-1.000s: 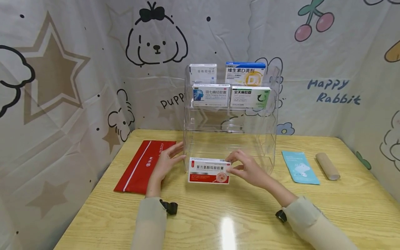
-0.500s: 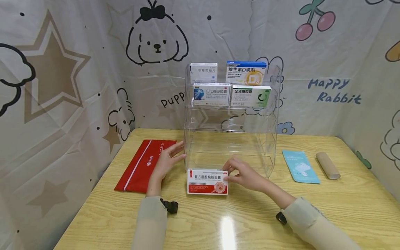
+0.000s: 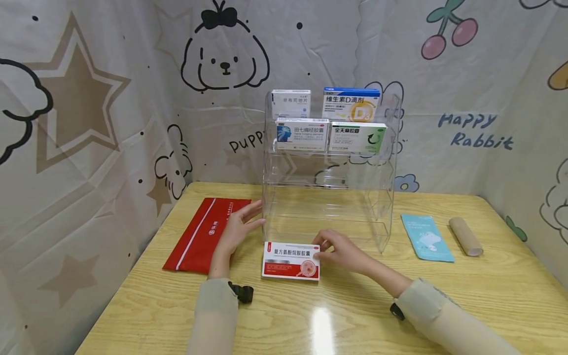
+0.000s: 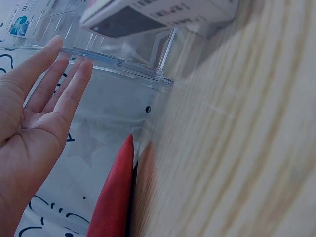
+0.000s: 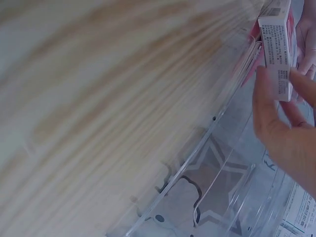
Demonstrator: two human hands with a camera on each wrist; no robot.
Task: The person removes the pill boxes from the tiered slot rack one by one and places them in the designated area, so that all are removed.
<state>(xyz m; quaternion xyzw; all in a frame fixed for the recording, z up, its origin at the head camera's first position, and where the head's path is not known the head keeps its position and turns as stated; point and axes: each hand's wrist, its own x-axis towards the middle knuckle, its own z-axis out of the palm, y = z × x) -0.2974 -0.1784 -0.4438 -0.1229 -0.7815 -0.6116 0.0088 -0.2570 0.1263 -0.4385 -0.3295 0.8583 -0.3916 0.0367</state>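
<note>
My right hand (image 3: 340, 251) pinches a white and red medicine box (image 3: 290, 261) by its right end, in front of the lowest tier of a clear acrylic display rack (image 3: 328, 202). The box's printed front leans back a little. In the right wrist view, thumb and fingers press the end of the box (image 5: 277, 54) from both sides. At the rack's left side, my left hand (image 3: 235, 229) holds its fingers nearly straight, close to or touching the edge; exact contact cannot be told. The left wrist view shows that palm (image 4: 39, 123) holding nothing.
On the rack's upper tiers stand several medicine boxes, including a blue-topped vitamin D box (image 3: 350, 104) and a green and white one (image 3: 357, 138). A red pouch (image 3: 199, 236) lies left on the wooden table (image 3: 275, 320). A blue packet (image 3: 427, 237) and cardboard tube (image 3: 465, 236) lie right.
My right hand has brought the medicine box down and toward me, slightly left, away from the rack, and its front has tipped back. The left hand has stayed at the rack's side.
</note>
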